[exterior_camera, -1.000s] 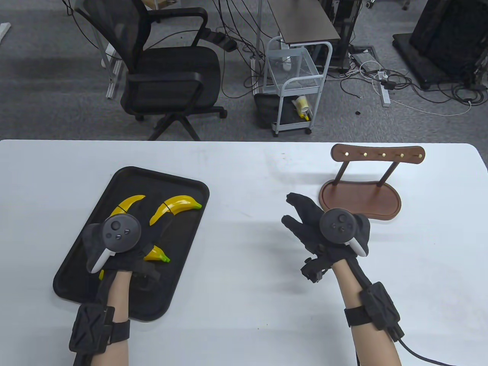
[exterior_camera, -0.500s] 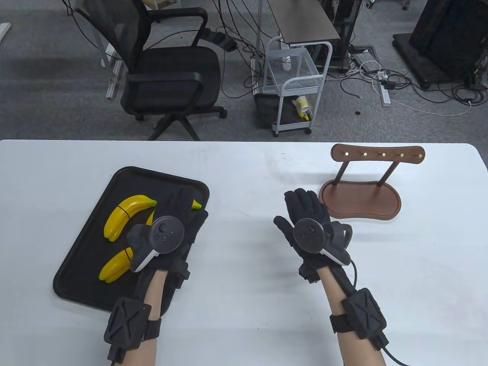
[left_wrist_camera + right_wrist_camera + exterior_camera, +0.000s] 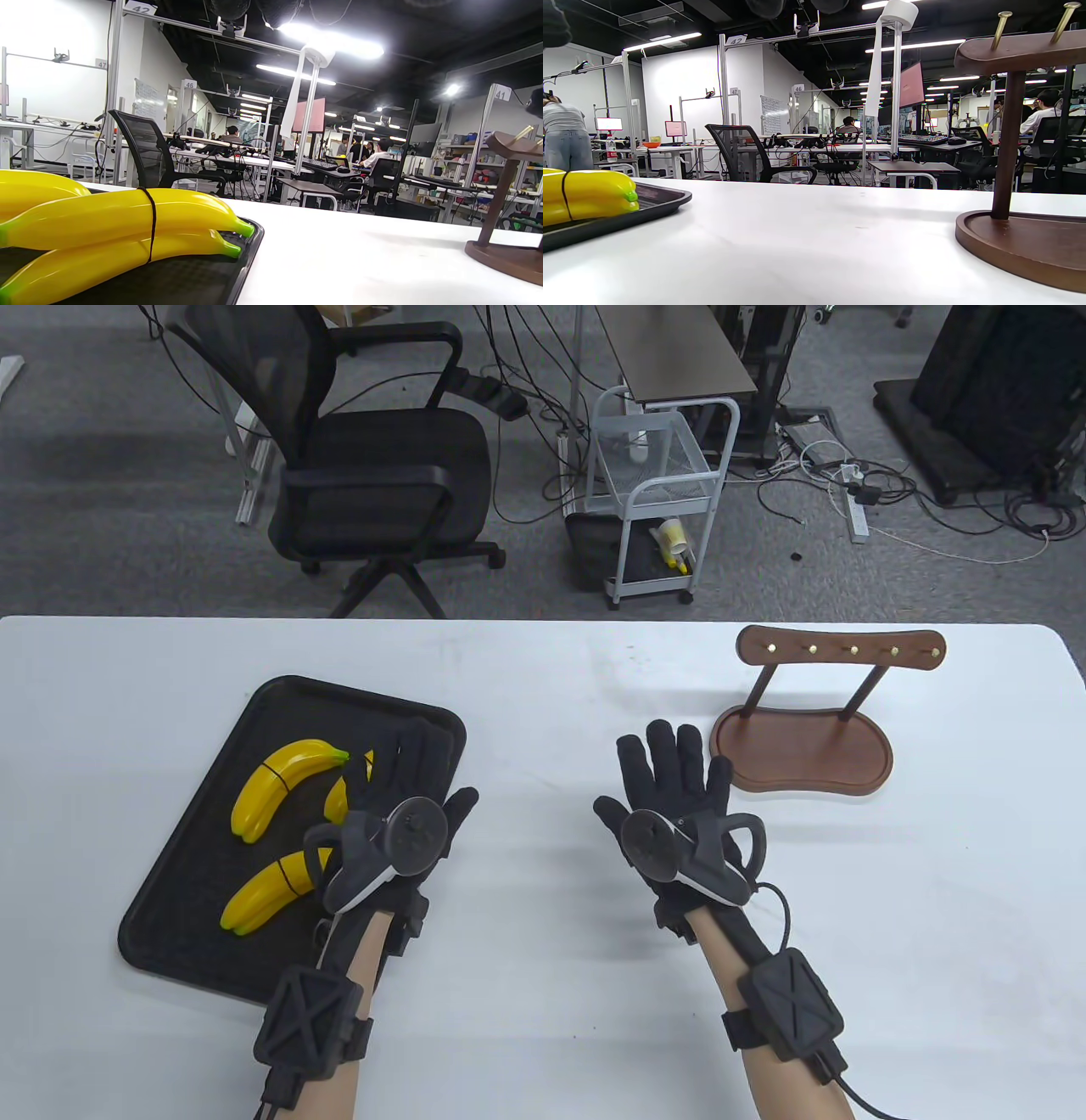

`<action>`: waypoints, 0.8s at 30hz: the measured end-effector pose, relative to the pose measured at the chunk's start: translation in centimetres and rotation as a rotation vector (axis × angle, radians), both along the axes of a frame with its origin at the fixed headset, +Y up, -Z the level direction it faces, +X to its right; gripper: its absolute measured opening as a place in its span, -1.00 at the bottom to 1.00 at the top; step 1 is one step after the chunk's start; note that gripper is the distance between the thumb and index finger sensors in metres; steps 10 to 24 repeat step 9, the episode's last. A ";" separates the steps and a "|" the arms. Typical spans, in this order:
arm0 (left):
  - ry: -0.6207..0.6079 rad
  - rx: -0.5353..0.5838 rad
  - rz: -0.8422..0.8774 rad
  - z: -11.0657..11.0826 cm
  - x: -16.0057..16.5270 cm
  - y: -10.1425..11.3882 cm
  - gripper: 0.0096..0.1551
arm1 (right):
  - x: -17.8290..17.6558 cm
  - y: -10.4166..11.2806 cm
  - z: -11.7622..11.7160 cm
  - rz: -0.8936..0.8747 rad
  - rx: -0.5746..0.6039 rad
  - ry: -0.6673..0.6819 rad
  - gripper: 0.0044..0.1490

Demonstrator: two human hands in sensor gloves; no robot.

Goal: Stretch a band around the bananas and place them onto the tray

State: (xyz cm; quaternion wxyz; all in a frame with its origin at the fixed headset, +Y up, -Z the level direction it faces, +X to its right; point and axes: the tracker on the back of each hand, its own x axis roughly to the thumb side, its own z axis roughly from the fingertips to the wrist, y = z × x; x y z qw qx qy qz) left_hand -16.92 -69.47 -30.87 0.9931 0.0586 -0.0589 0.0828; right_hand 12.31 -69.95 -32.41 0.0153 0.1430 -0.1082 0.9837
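Note:
A black tray (image 3: 178, 891) lies on the left of the white table. Two yellow bananas tied with a thin black band (image 3: 284, 785) rest on it, with a second banded pair (image 3: 259, 892) nearer me. A third pair (image 3: 339, 802) is mostly hidden under my left hand (image 3: 407, 768), which hovers with straight fingers over the tray's right side and holds nothing. My right hand (image 3: 670, 763) is spread flat and empty at mid-table. The left wrist view shows a banded pair (image 3: 127, 220) close up on the tray (image 3: 248, 245). The right wrist view shows bananas (image 3: 594, 197) on the tray (image 3: 657, 203).
A brown wooden hook stand (image 3: 806, 746) sits on the table just right of my right hand, also in the wrist views as the stand (image 3: 505, 237) and the stand (image 3: 1009, 169). An office chair (image 3: 373, 466) and a small white cart (image 3: 657, 500) stand beyond the table's far edge.
My left hand has come off the bananas and moved right to the tray's right edge, uncovering two banded pairs. My right hand has shifted slightly left and spread flat.

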 end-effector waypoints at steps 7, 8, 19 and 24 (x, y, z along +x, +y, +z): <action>-0.003 -0.016 -0.012 -0.1 0.2 -0.3 -0.17 | -0.1 -0.3 0.0 0.013 -0.010 0.000 -0.02; -0.003 -0.017 -0.011 0.0 0.2 -0.3 -0.18 | 0.0 -0.4 -0.1 0.007 -0.014 0.000 -0.02; -0.005 -0.018 -0.010 -0.1 0.2 -0.3 -0.17 | 0.0 -0.4 -0.1 0.003 -0.018 -0.001 -0.02; -0.005 -0.018 -0.010 -0.1 0.2 -0.3 -0.17 | 0.0 -0.4 -0.1 0.003 -0.018 -0.001 -0.02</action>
